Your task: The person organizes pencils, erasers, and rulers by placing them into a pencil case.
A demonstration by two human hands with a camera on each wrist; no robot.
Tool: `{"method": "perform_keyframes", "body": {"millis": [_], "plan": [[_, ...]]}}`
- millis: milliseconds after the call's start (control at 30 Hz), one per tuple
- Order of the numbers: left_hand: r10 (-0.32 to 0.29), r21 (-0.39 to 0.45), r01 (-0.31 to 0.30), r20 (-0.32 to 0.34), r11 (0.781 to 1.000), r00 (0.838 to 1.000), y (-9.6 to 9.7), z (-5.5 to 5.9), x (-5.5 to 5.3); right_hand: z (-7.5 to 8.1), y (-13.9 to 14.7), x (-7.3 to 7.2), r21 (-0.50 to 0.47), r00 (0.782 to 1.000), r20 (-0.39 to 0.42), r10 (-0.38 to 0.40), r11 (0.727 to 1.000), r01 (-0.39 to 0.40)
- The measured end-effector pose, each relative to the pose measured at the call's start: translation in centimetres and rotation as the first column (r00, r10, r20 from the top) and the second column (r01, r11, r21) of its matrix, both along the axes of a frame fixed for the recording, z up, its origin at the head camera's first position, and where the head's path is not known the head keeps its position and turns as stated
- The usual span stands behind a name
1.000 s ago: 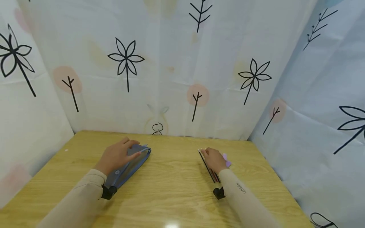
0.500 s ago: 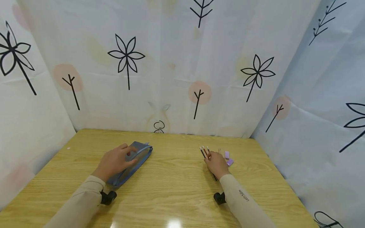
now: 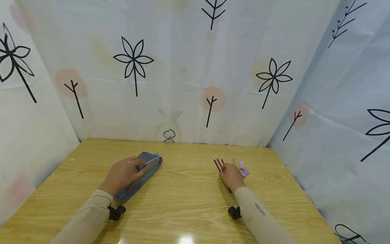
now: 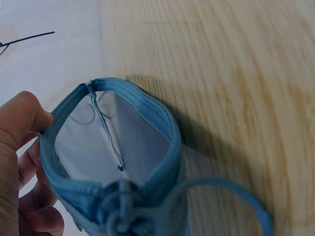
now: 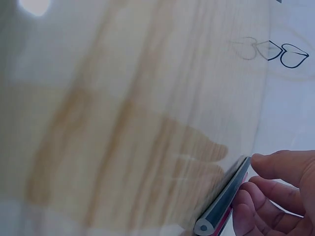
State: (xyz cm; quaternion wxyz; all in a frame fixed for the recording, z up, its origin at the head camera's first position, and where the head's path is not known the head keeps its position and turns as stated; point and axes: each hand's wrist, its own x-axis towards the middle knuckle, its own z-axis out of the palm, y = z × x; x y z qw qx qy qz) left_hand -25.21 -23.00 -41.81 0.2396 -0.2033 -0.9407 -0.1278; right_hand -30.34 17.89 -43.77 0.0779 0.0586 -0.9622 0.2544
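Observation:
A blue zippered pencil case (image 3: 145, 181) with mesh sides lies slantwise at the left of the table. My left hand (image 3: 123, 174) holds its rim, thumb on the edge and fingers outside. In the left wrist view the case's mouth gapes, and the zipper pull (image 4: 120, 209) hangs at the near end. On the right, my right hand (image 3: 232, 178) pinches several pencils (image 3: 217, 164), their white-tipped ends fanned out past the fingers. A dark pencil (image 5: 224, 199) runs beneath the thumb in the right wrist view, a red one partly hidden behind it.
Two purple erasers (image 3: 242, 165) lie just right of the right hand. A small clear strip (image 3: 234, 161) shows behind that hand. The wooden table (image 3: 182, 200) ends at white patterned curtains (image 3: 170, 84) on the back and both sides.
The right hand has drawn back slightly toward me and has the pencils gathered in its fingers, their ends now fanned. The left hand has shifted slightly back along the pencil case.

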Motion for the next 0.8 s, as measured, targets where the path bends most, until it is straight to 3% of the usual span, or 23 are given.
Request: {"method": "perform_keyframes", "body": {"millis": [367, 800], "plan": [[0.005, 0.001, -0.005, -0.009, 1.0, 1.0, 0.1, -0.2, -0.2, 0.0, 0.0, -0.3, 0.009, 0.999, 0.039, 0.007, 1.0, -0.008], [0.033, 0.051, -0.037, 0.09, 0.998, 0.995, 0.2, 1.1, -0.2, 0.3, -0.5, -0.5, 0.062, 0.998, 0.057, 0.031, 0.997, -0.034]]}}
